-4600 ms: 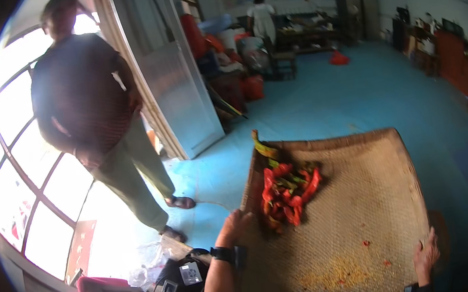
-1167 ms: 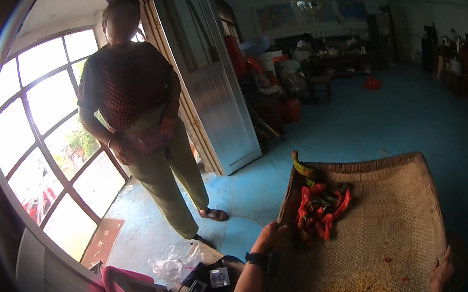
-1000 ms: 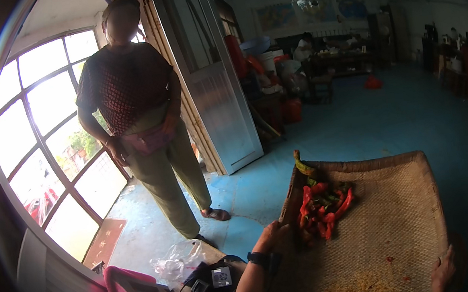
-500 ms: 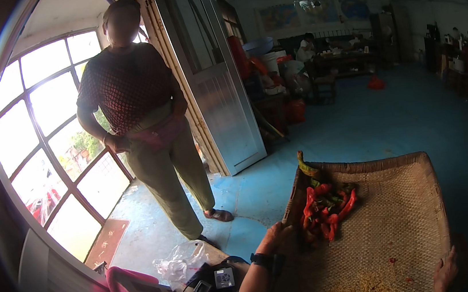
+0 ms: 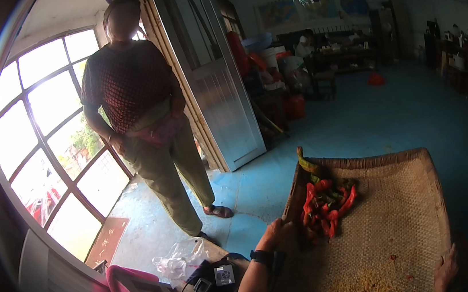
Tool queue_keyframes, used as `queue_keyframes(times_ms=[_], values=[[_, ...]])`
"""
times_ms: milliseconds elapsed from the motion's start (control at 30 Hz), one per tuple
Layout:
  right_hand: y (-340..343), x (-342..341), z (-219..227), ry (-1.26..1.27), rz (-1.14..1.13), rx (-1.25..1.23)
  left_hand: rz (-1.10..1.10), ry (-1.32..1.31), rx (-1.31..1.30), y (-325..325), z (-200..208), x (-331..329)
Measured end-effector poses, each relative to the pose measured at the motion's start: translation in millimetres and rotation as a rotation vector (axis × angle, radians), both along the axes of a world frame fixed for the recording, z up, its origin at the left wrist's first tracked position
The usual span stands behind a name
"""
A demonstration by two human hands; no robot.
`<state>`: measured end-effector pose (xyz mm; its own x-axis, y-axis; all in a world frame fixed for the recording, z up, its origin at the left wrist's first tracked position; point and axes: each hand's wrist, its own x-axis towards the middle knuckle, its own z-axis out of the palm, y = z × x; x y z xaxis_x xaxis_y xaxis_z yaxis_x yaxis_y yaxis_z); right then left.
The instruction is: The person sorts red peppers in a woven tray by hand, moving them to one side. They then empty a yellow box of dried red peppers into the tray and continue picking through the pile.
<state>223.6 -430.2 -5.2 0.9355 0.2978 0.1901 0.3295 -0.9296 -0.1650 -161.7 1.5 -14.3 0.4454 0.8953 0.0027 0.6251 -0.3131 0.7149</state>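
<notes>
A wide woven winnowing basket [image 5: 402,207] spreads out before me, held at its two sides. My left hand [image 5: 276,234] is closed on its left rim, with a dark band on the wrist. At the lower right, my right hand [image 5: 446,272] grips the opposite rim, its fingers partly hidden. Red chili peppers [image 5: 327,207], some with green among them, lie heaped by the basket's left wall. One green-yellow pepper [image 5: 305,162] leans over the far left corner. Small yellow seeds [image 5: 365,285] and a few red bits are scattered in the near part.
A person [image 5: 134,94] stands at the left by the open metal door [image 5: 226,101]. Below lie a clear plastic bag [image 5: 180,260], a black bag with a small grey device [image 5: 224,274], and a chair with pink cloth [image 5: 125,291]. Tubs, tables and another seated person are farther back.
The basket's far edge has risen very slightly in view. The standing person's arm at the picture's left has shifted a little. Both my hands keep their hold.
</notes>
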Motion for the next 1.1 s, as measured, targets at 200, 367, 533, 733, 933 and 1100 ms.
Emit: queue_keyframes(times_ms=[200, 367, 533, 733, 933, 1100], values=[[1.9, -3.4, -0.6, -0.051, 0.011, 0.016, -0.008, -0.011, 0.008, -4.2, 6.9, 1.3], [-3.0, 6.0, -14.7, -0.039, 0.026, 0.044, 0.001, -0.005, -0.012, -7.2, 16.2, 1.8], [-9.5, 14.0, -27.2, -0.09, 0.092, 0.082, 0.0, 0.031, 0.004, -7.2, 11.8, 0.4], [-11.6, 14.6, -28.9, -0.102, 0.101, 0.089, -0.011, -0.008, 0.014, -6.2, 8.1, 0.2], [-0.7, 7.5, -16.8, -0.042, 0.025, 0.067, -0.009, -0.067, -0.016, -11.2, 15.5, -0.4], [4.9, 6.5, -13.8, 0.035, -0.009, 0.073, -0.173, -0.027, 0.074, 4.8, -4.9, -5.9]])
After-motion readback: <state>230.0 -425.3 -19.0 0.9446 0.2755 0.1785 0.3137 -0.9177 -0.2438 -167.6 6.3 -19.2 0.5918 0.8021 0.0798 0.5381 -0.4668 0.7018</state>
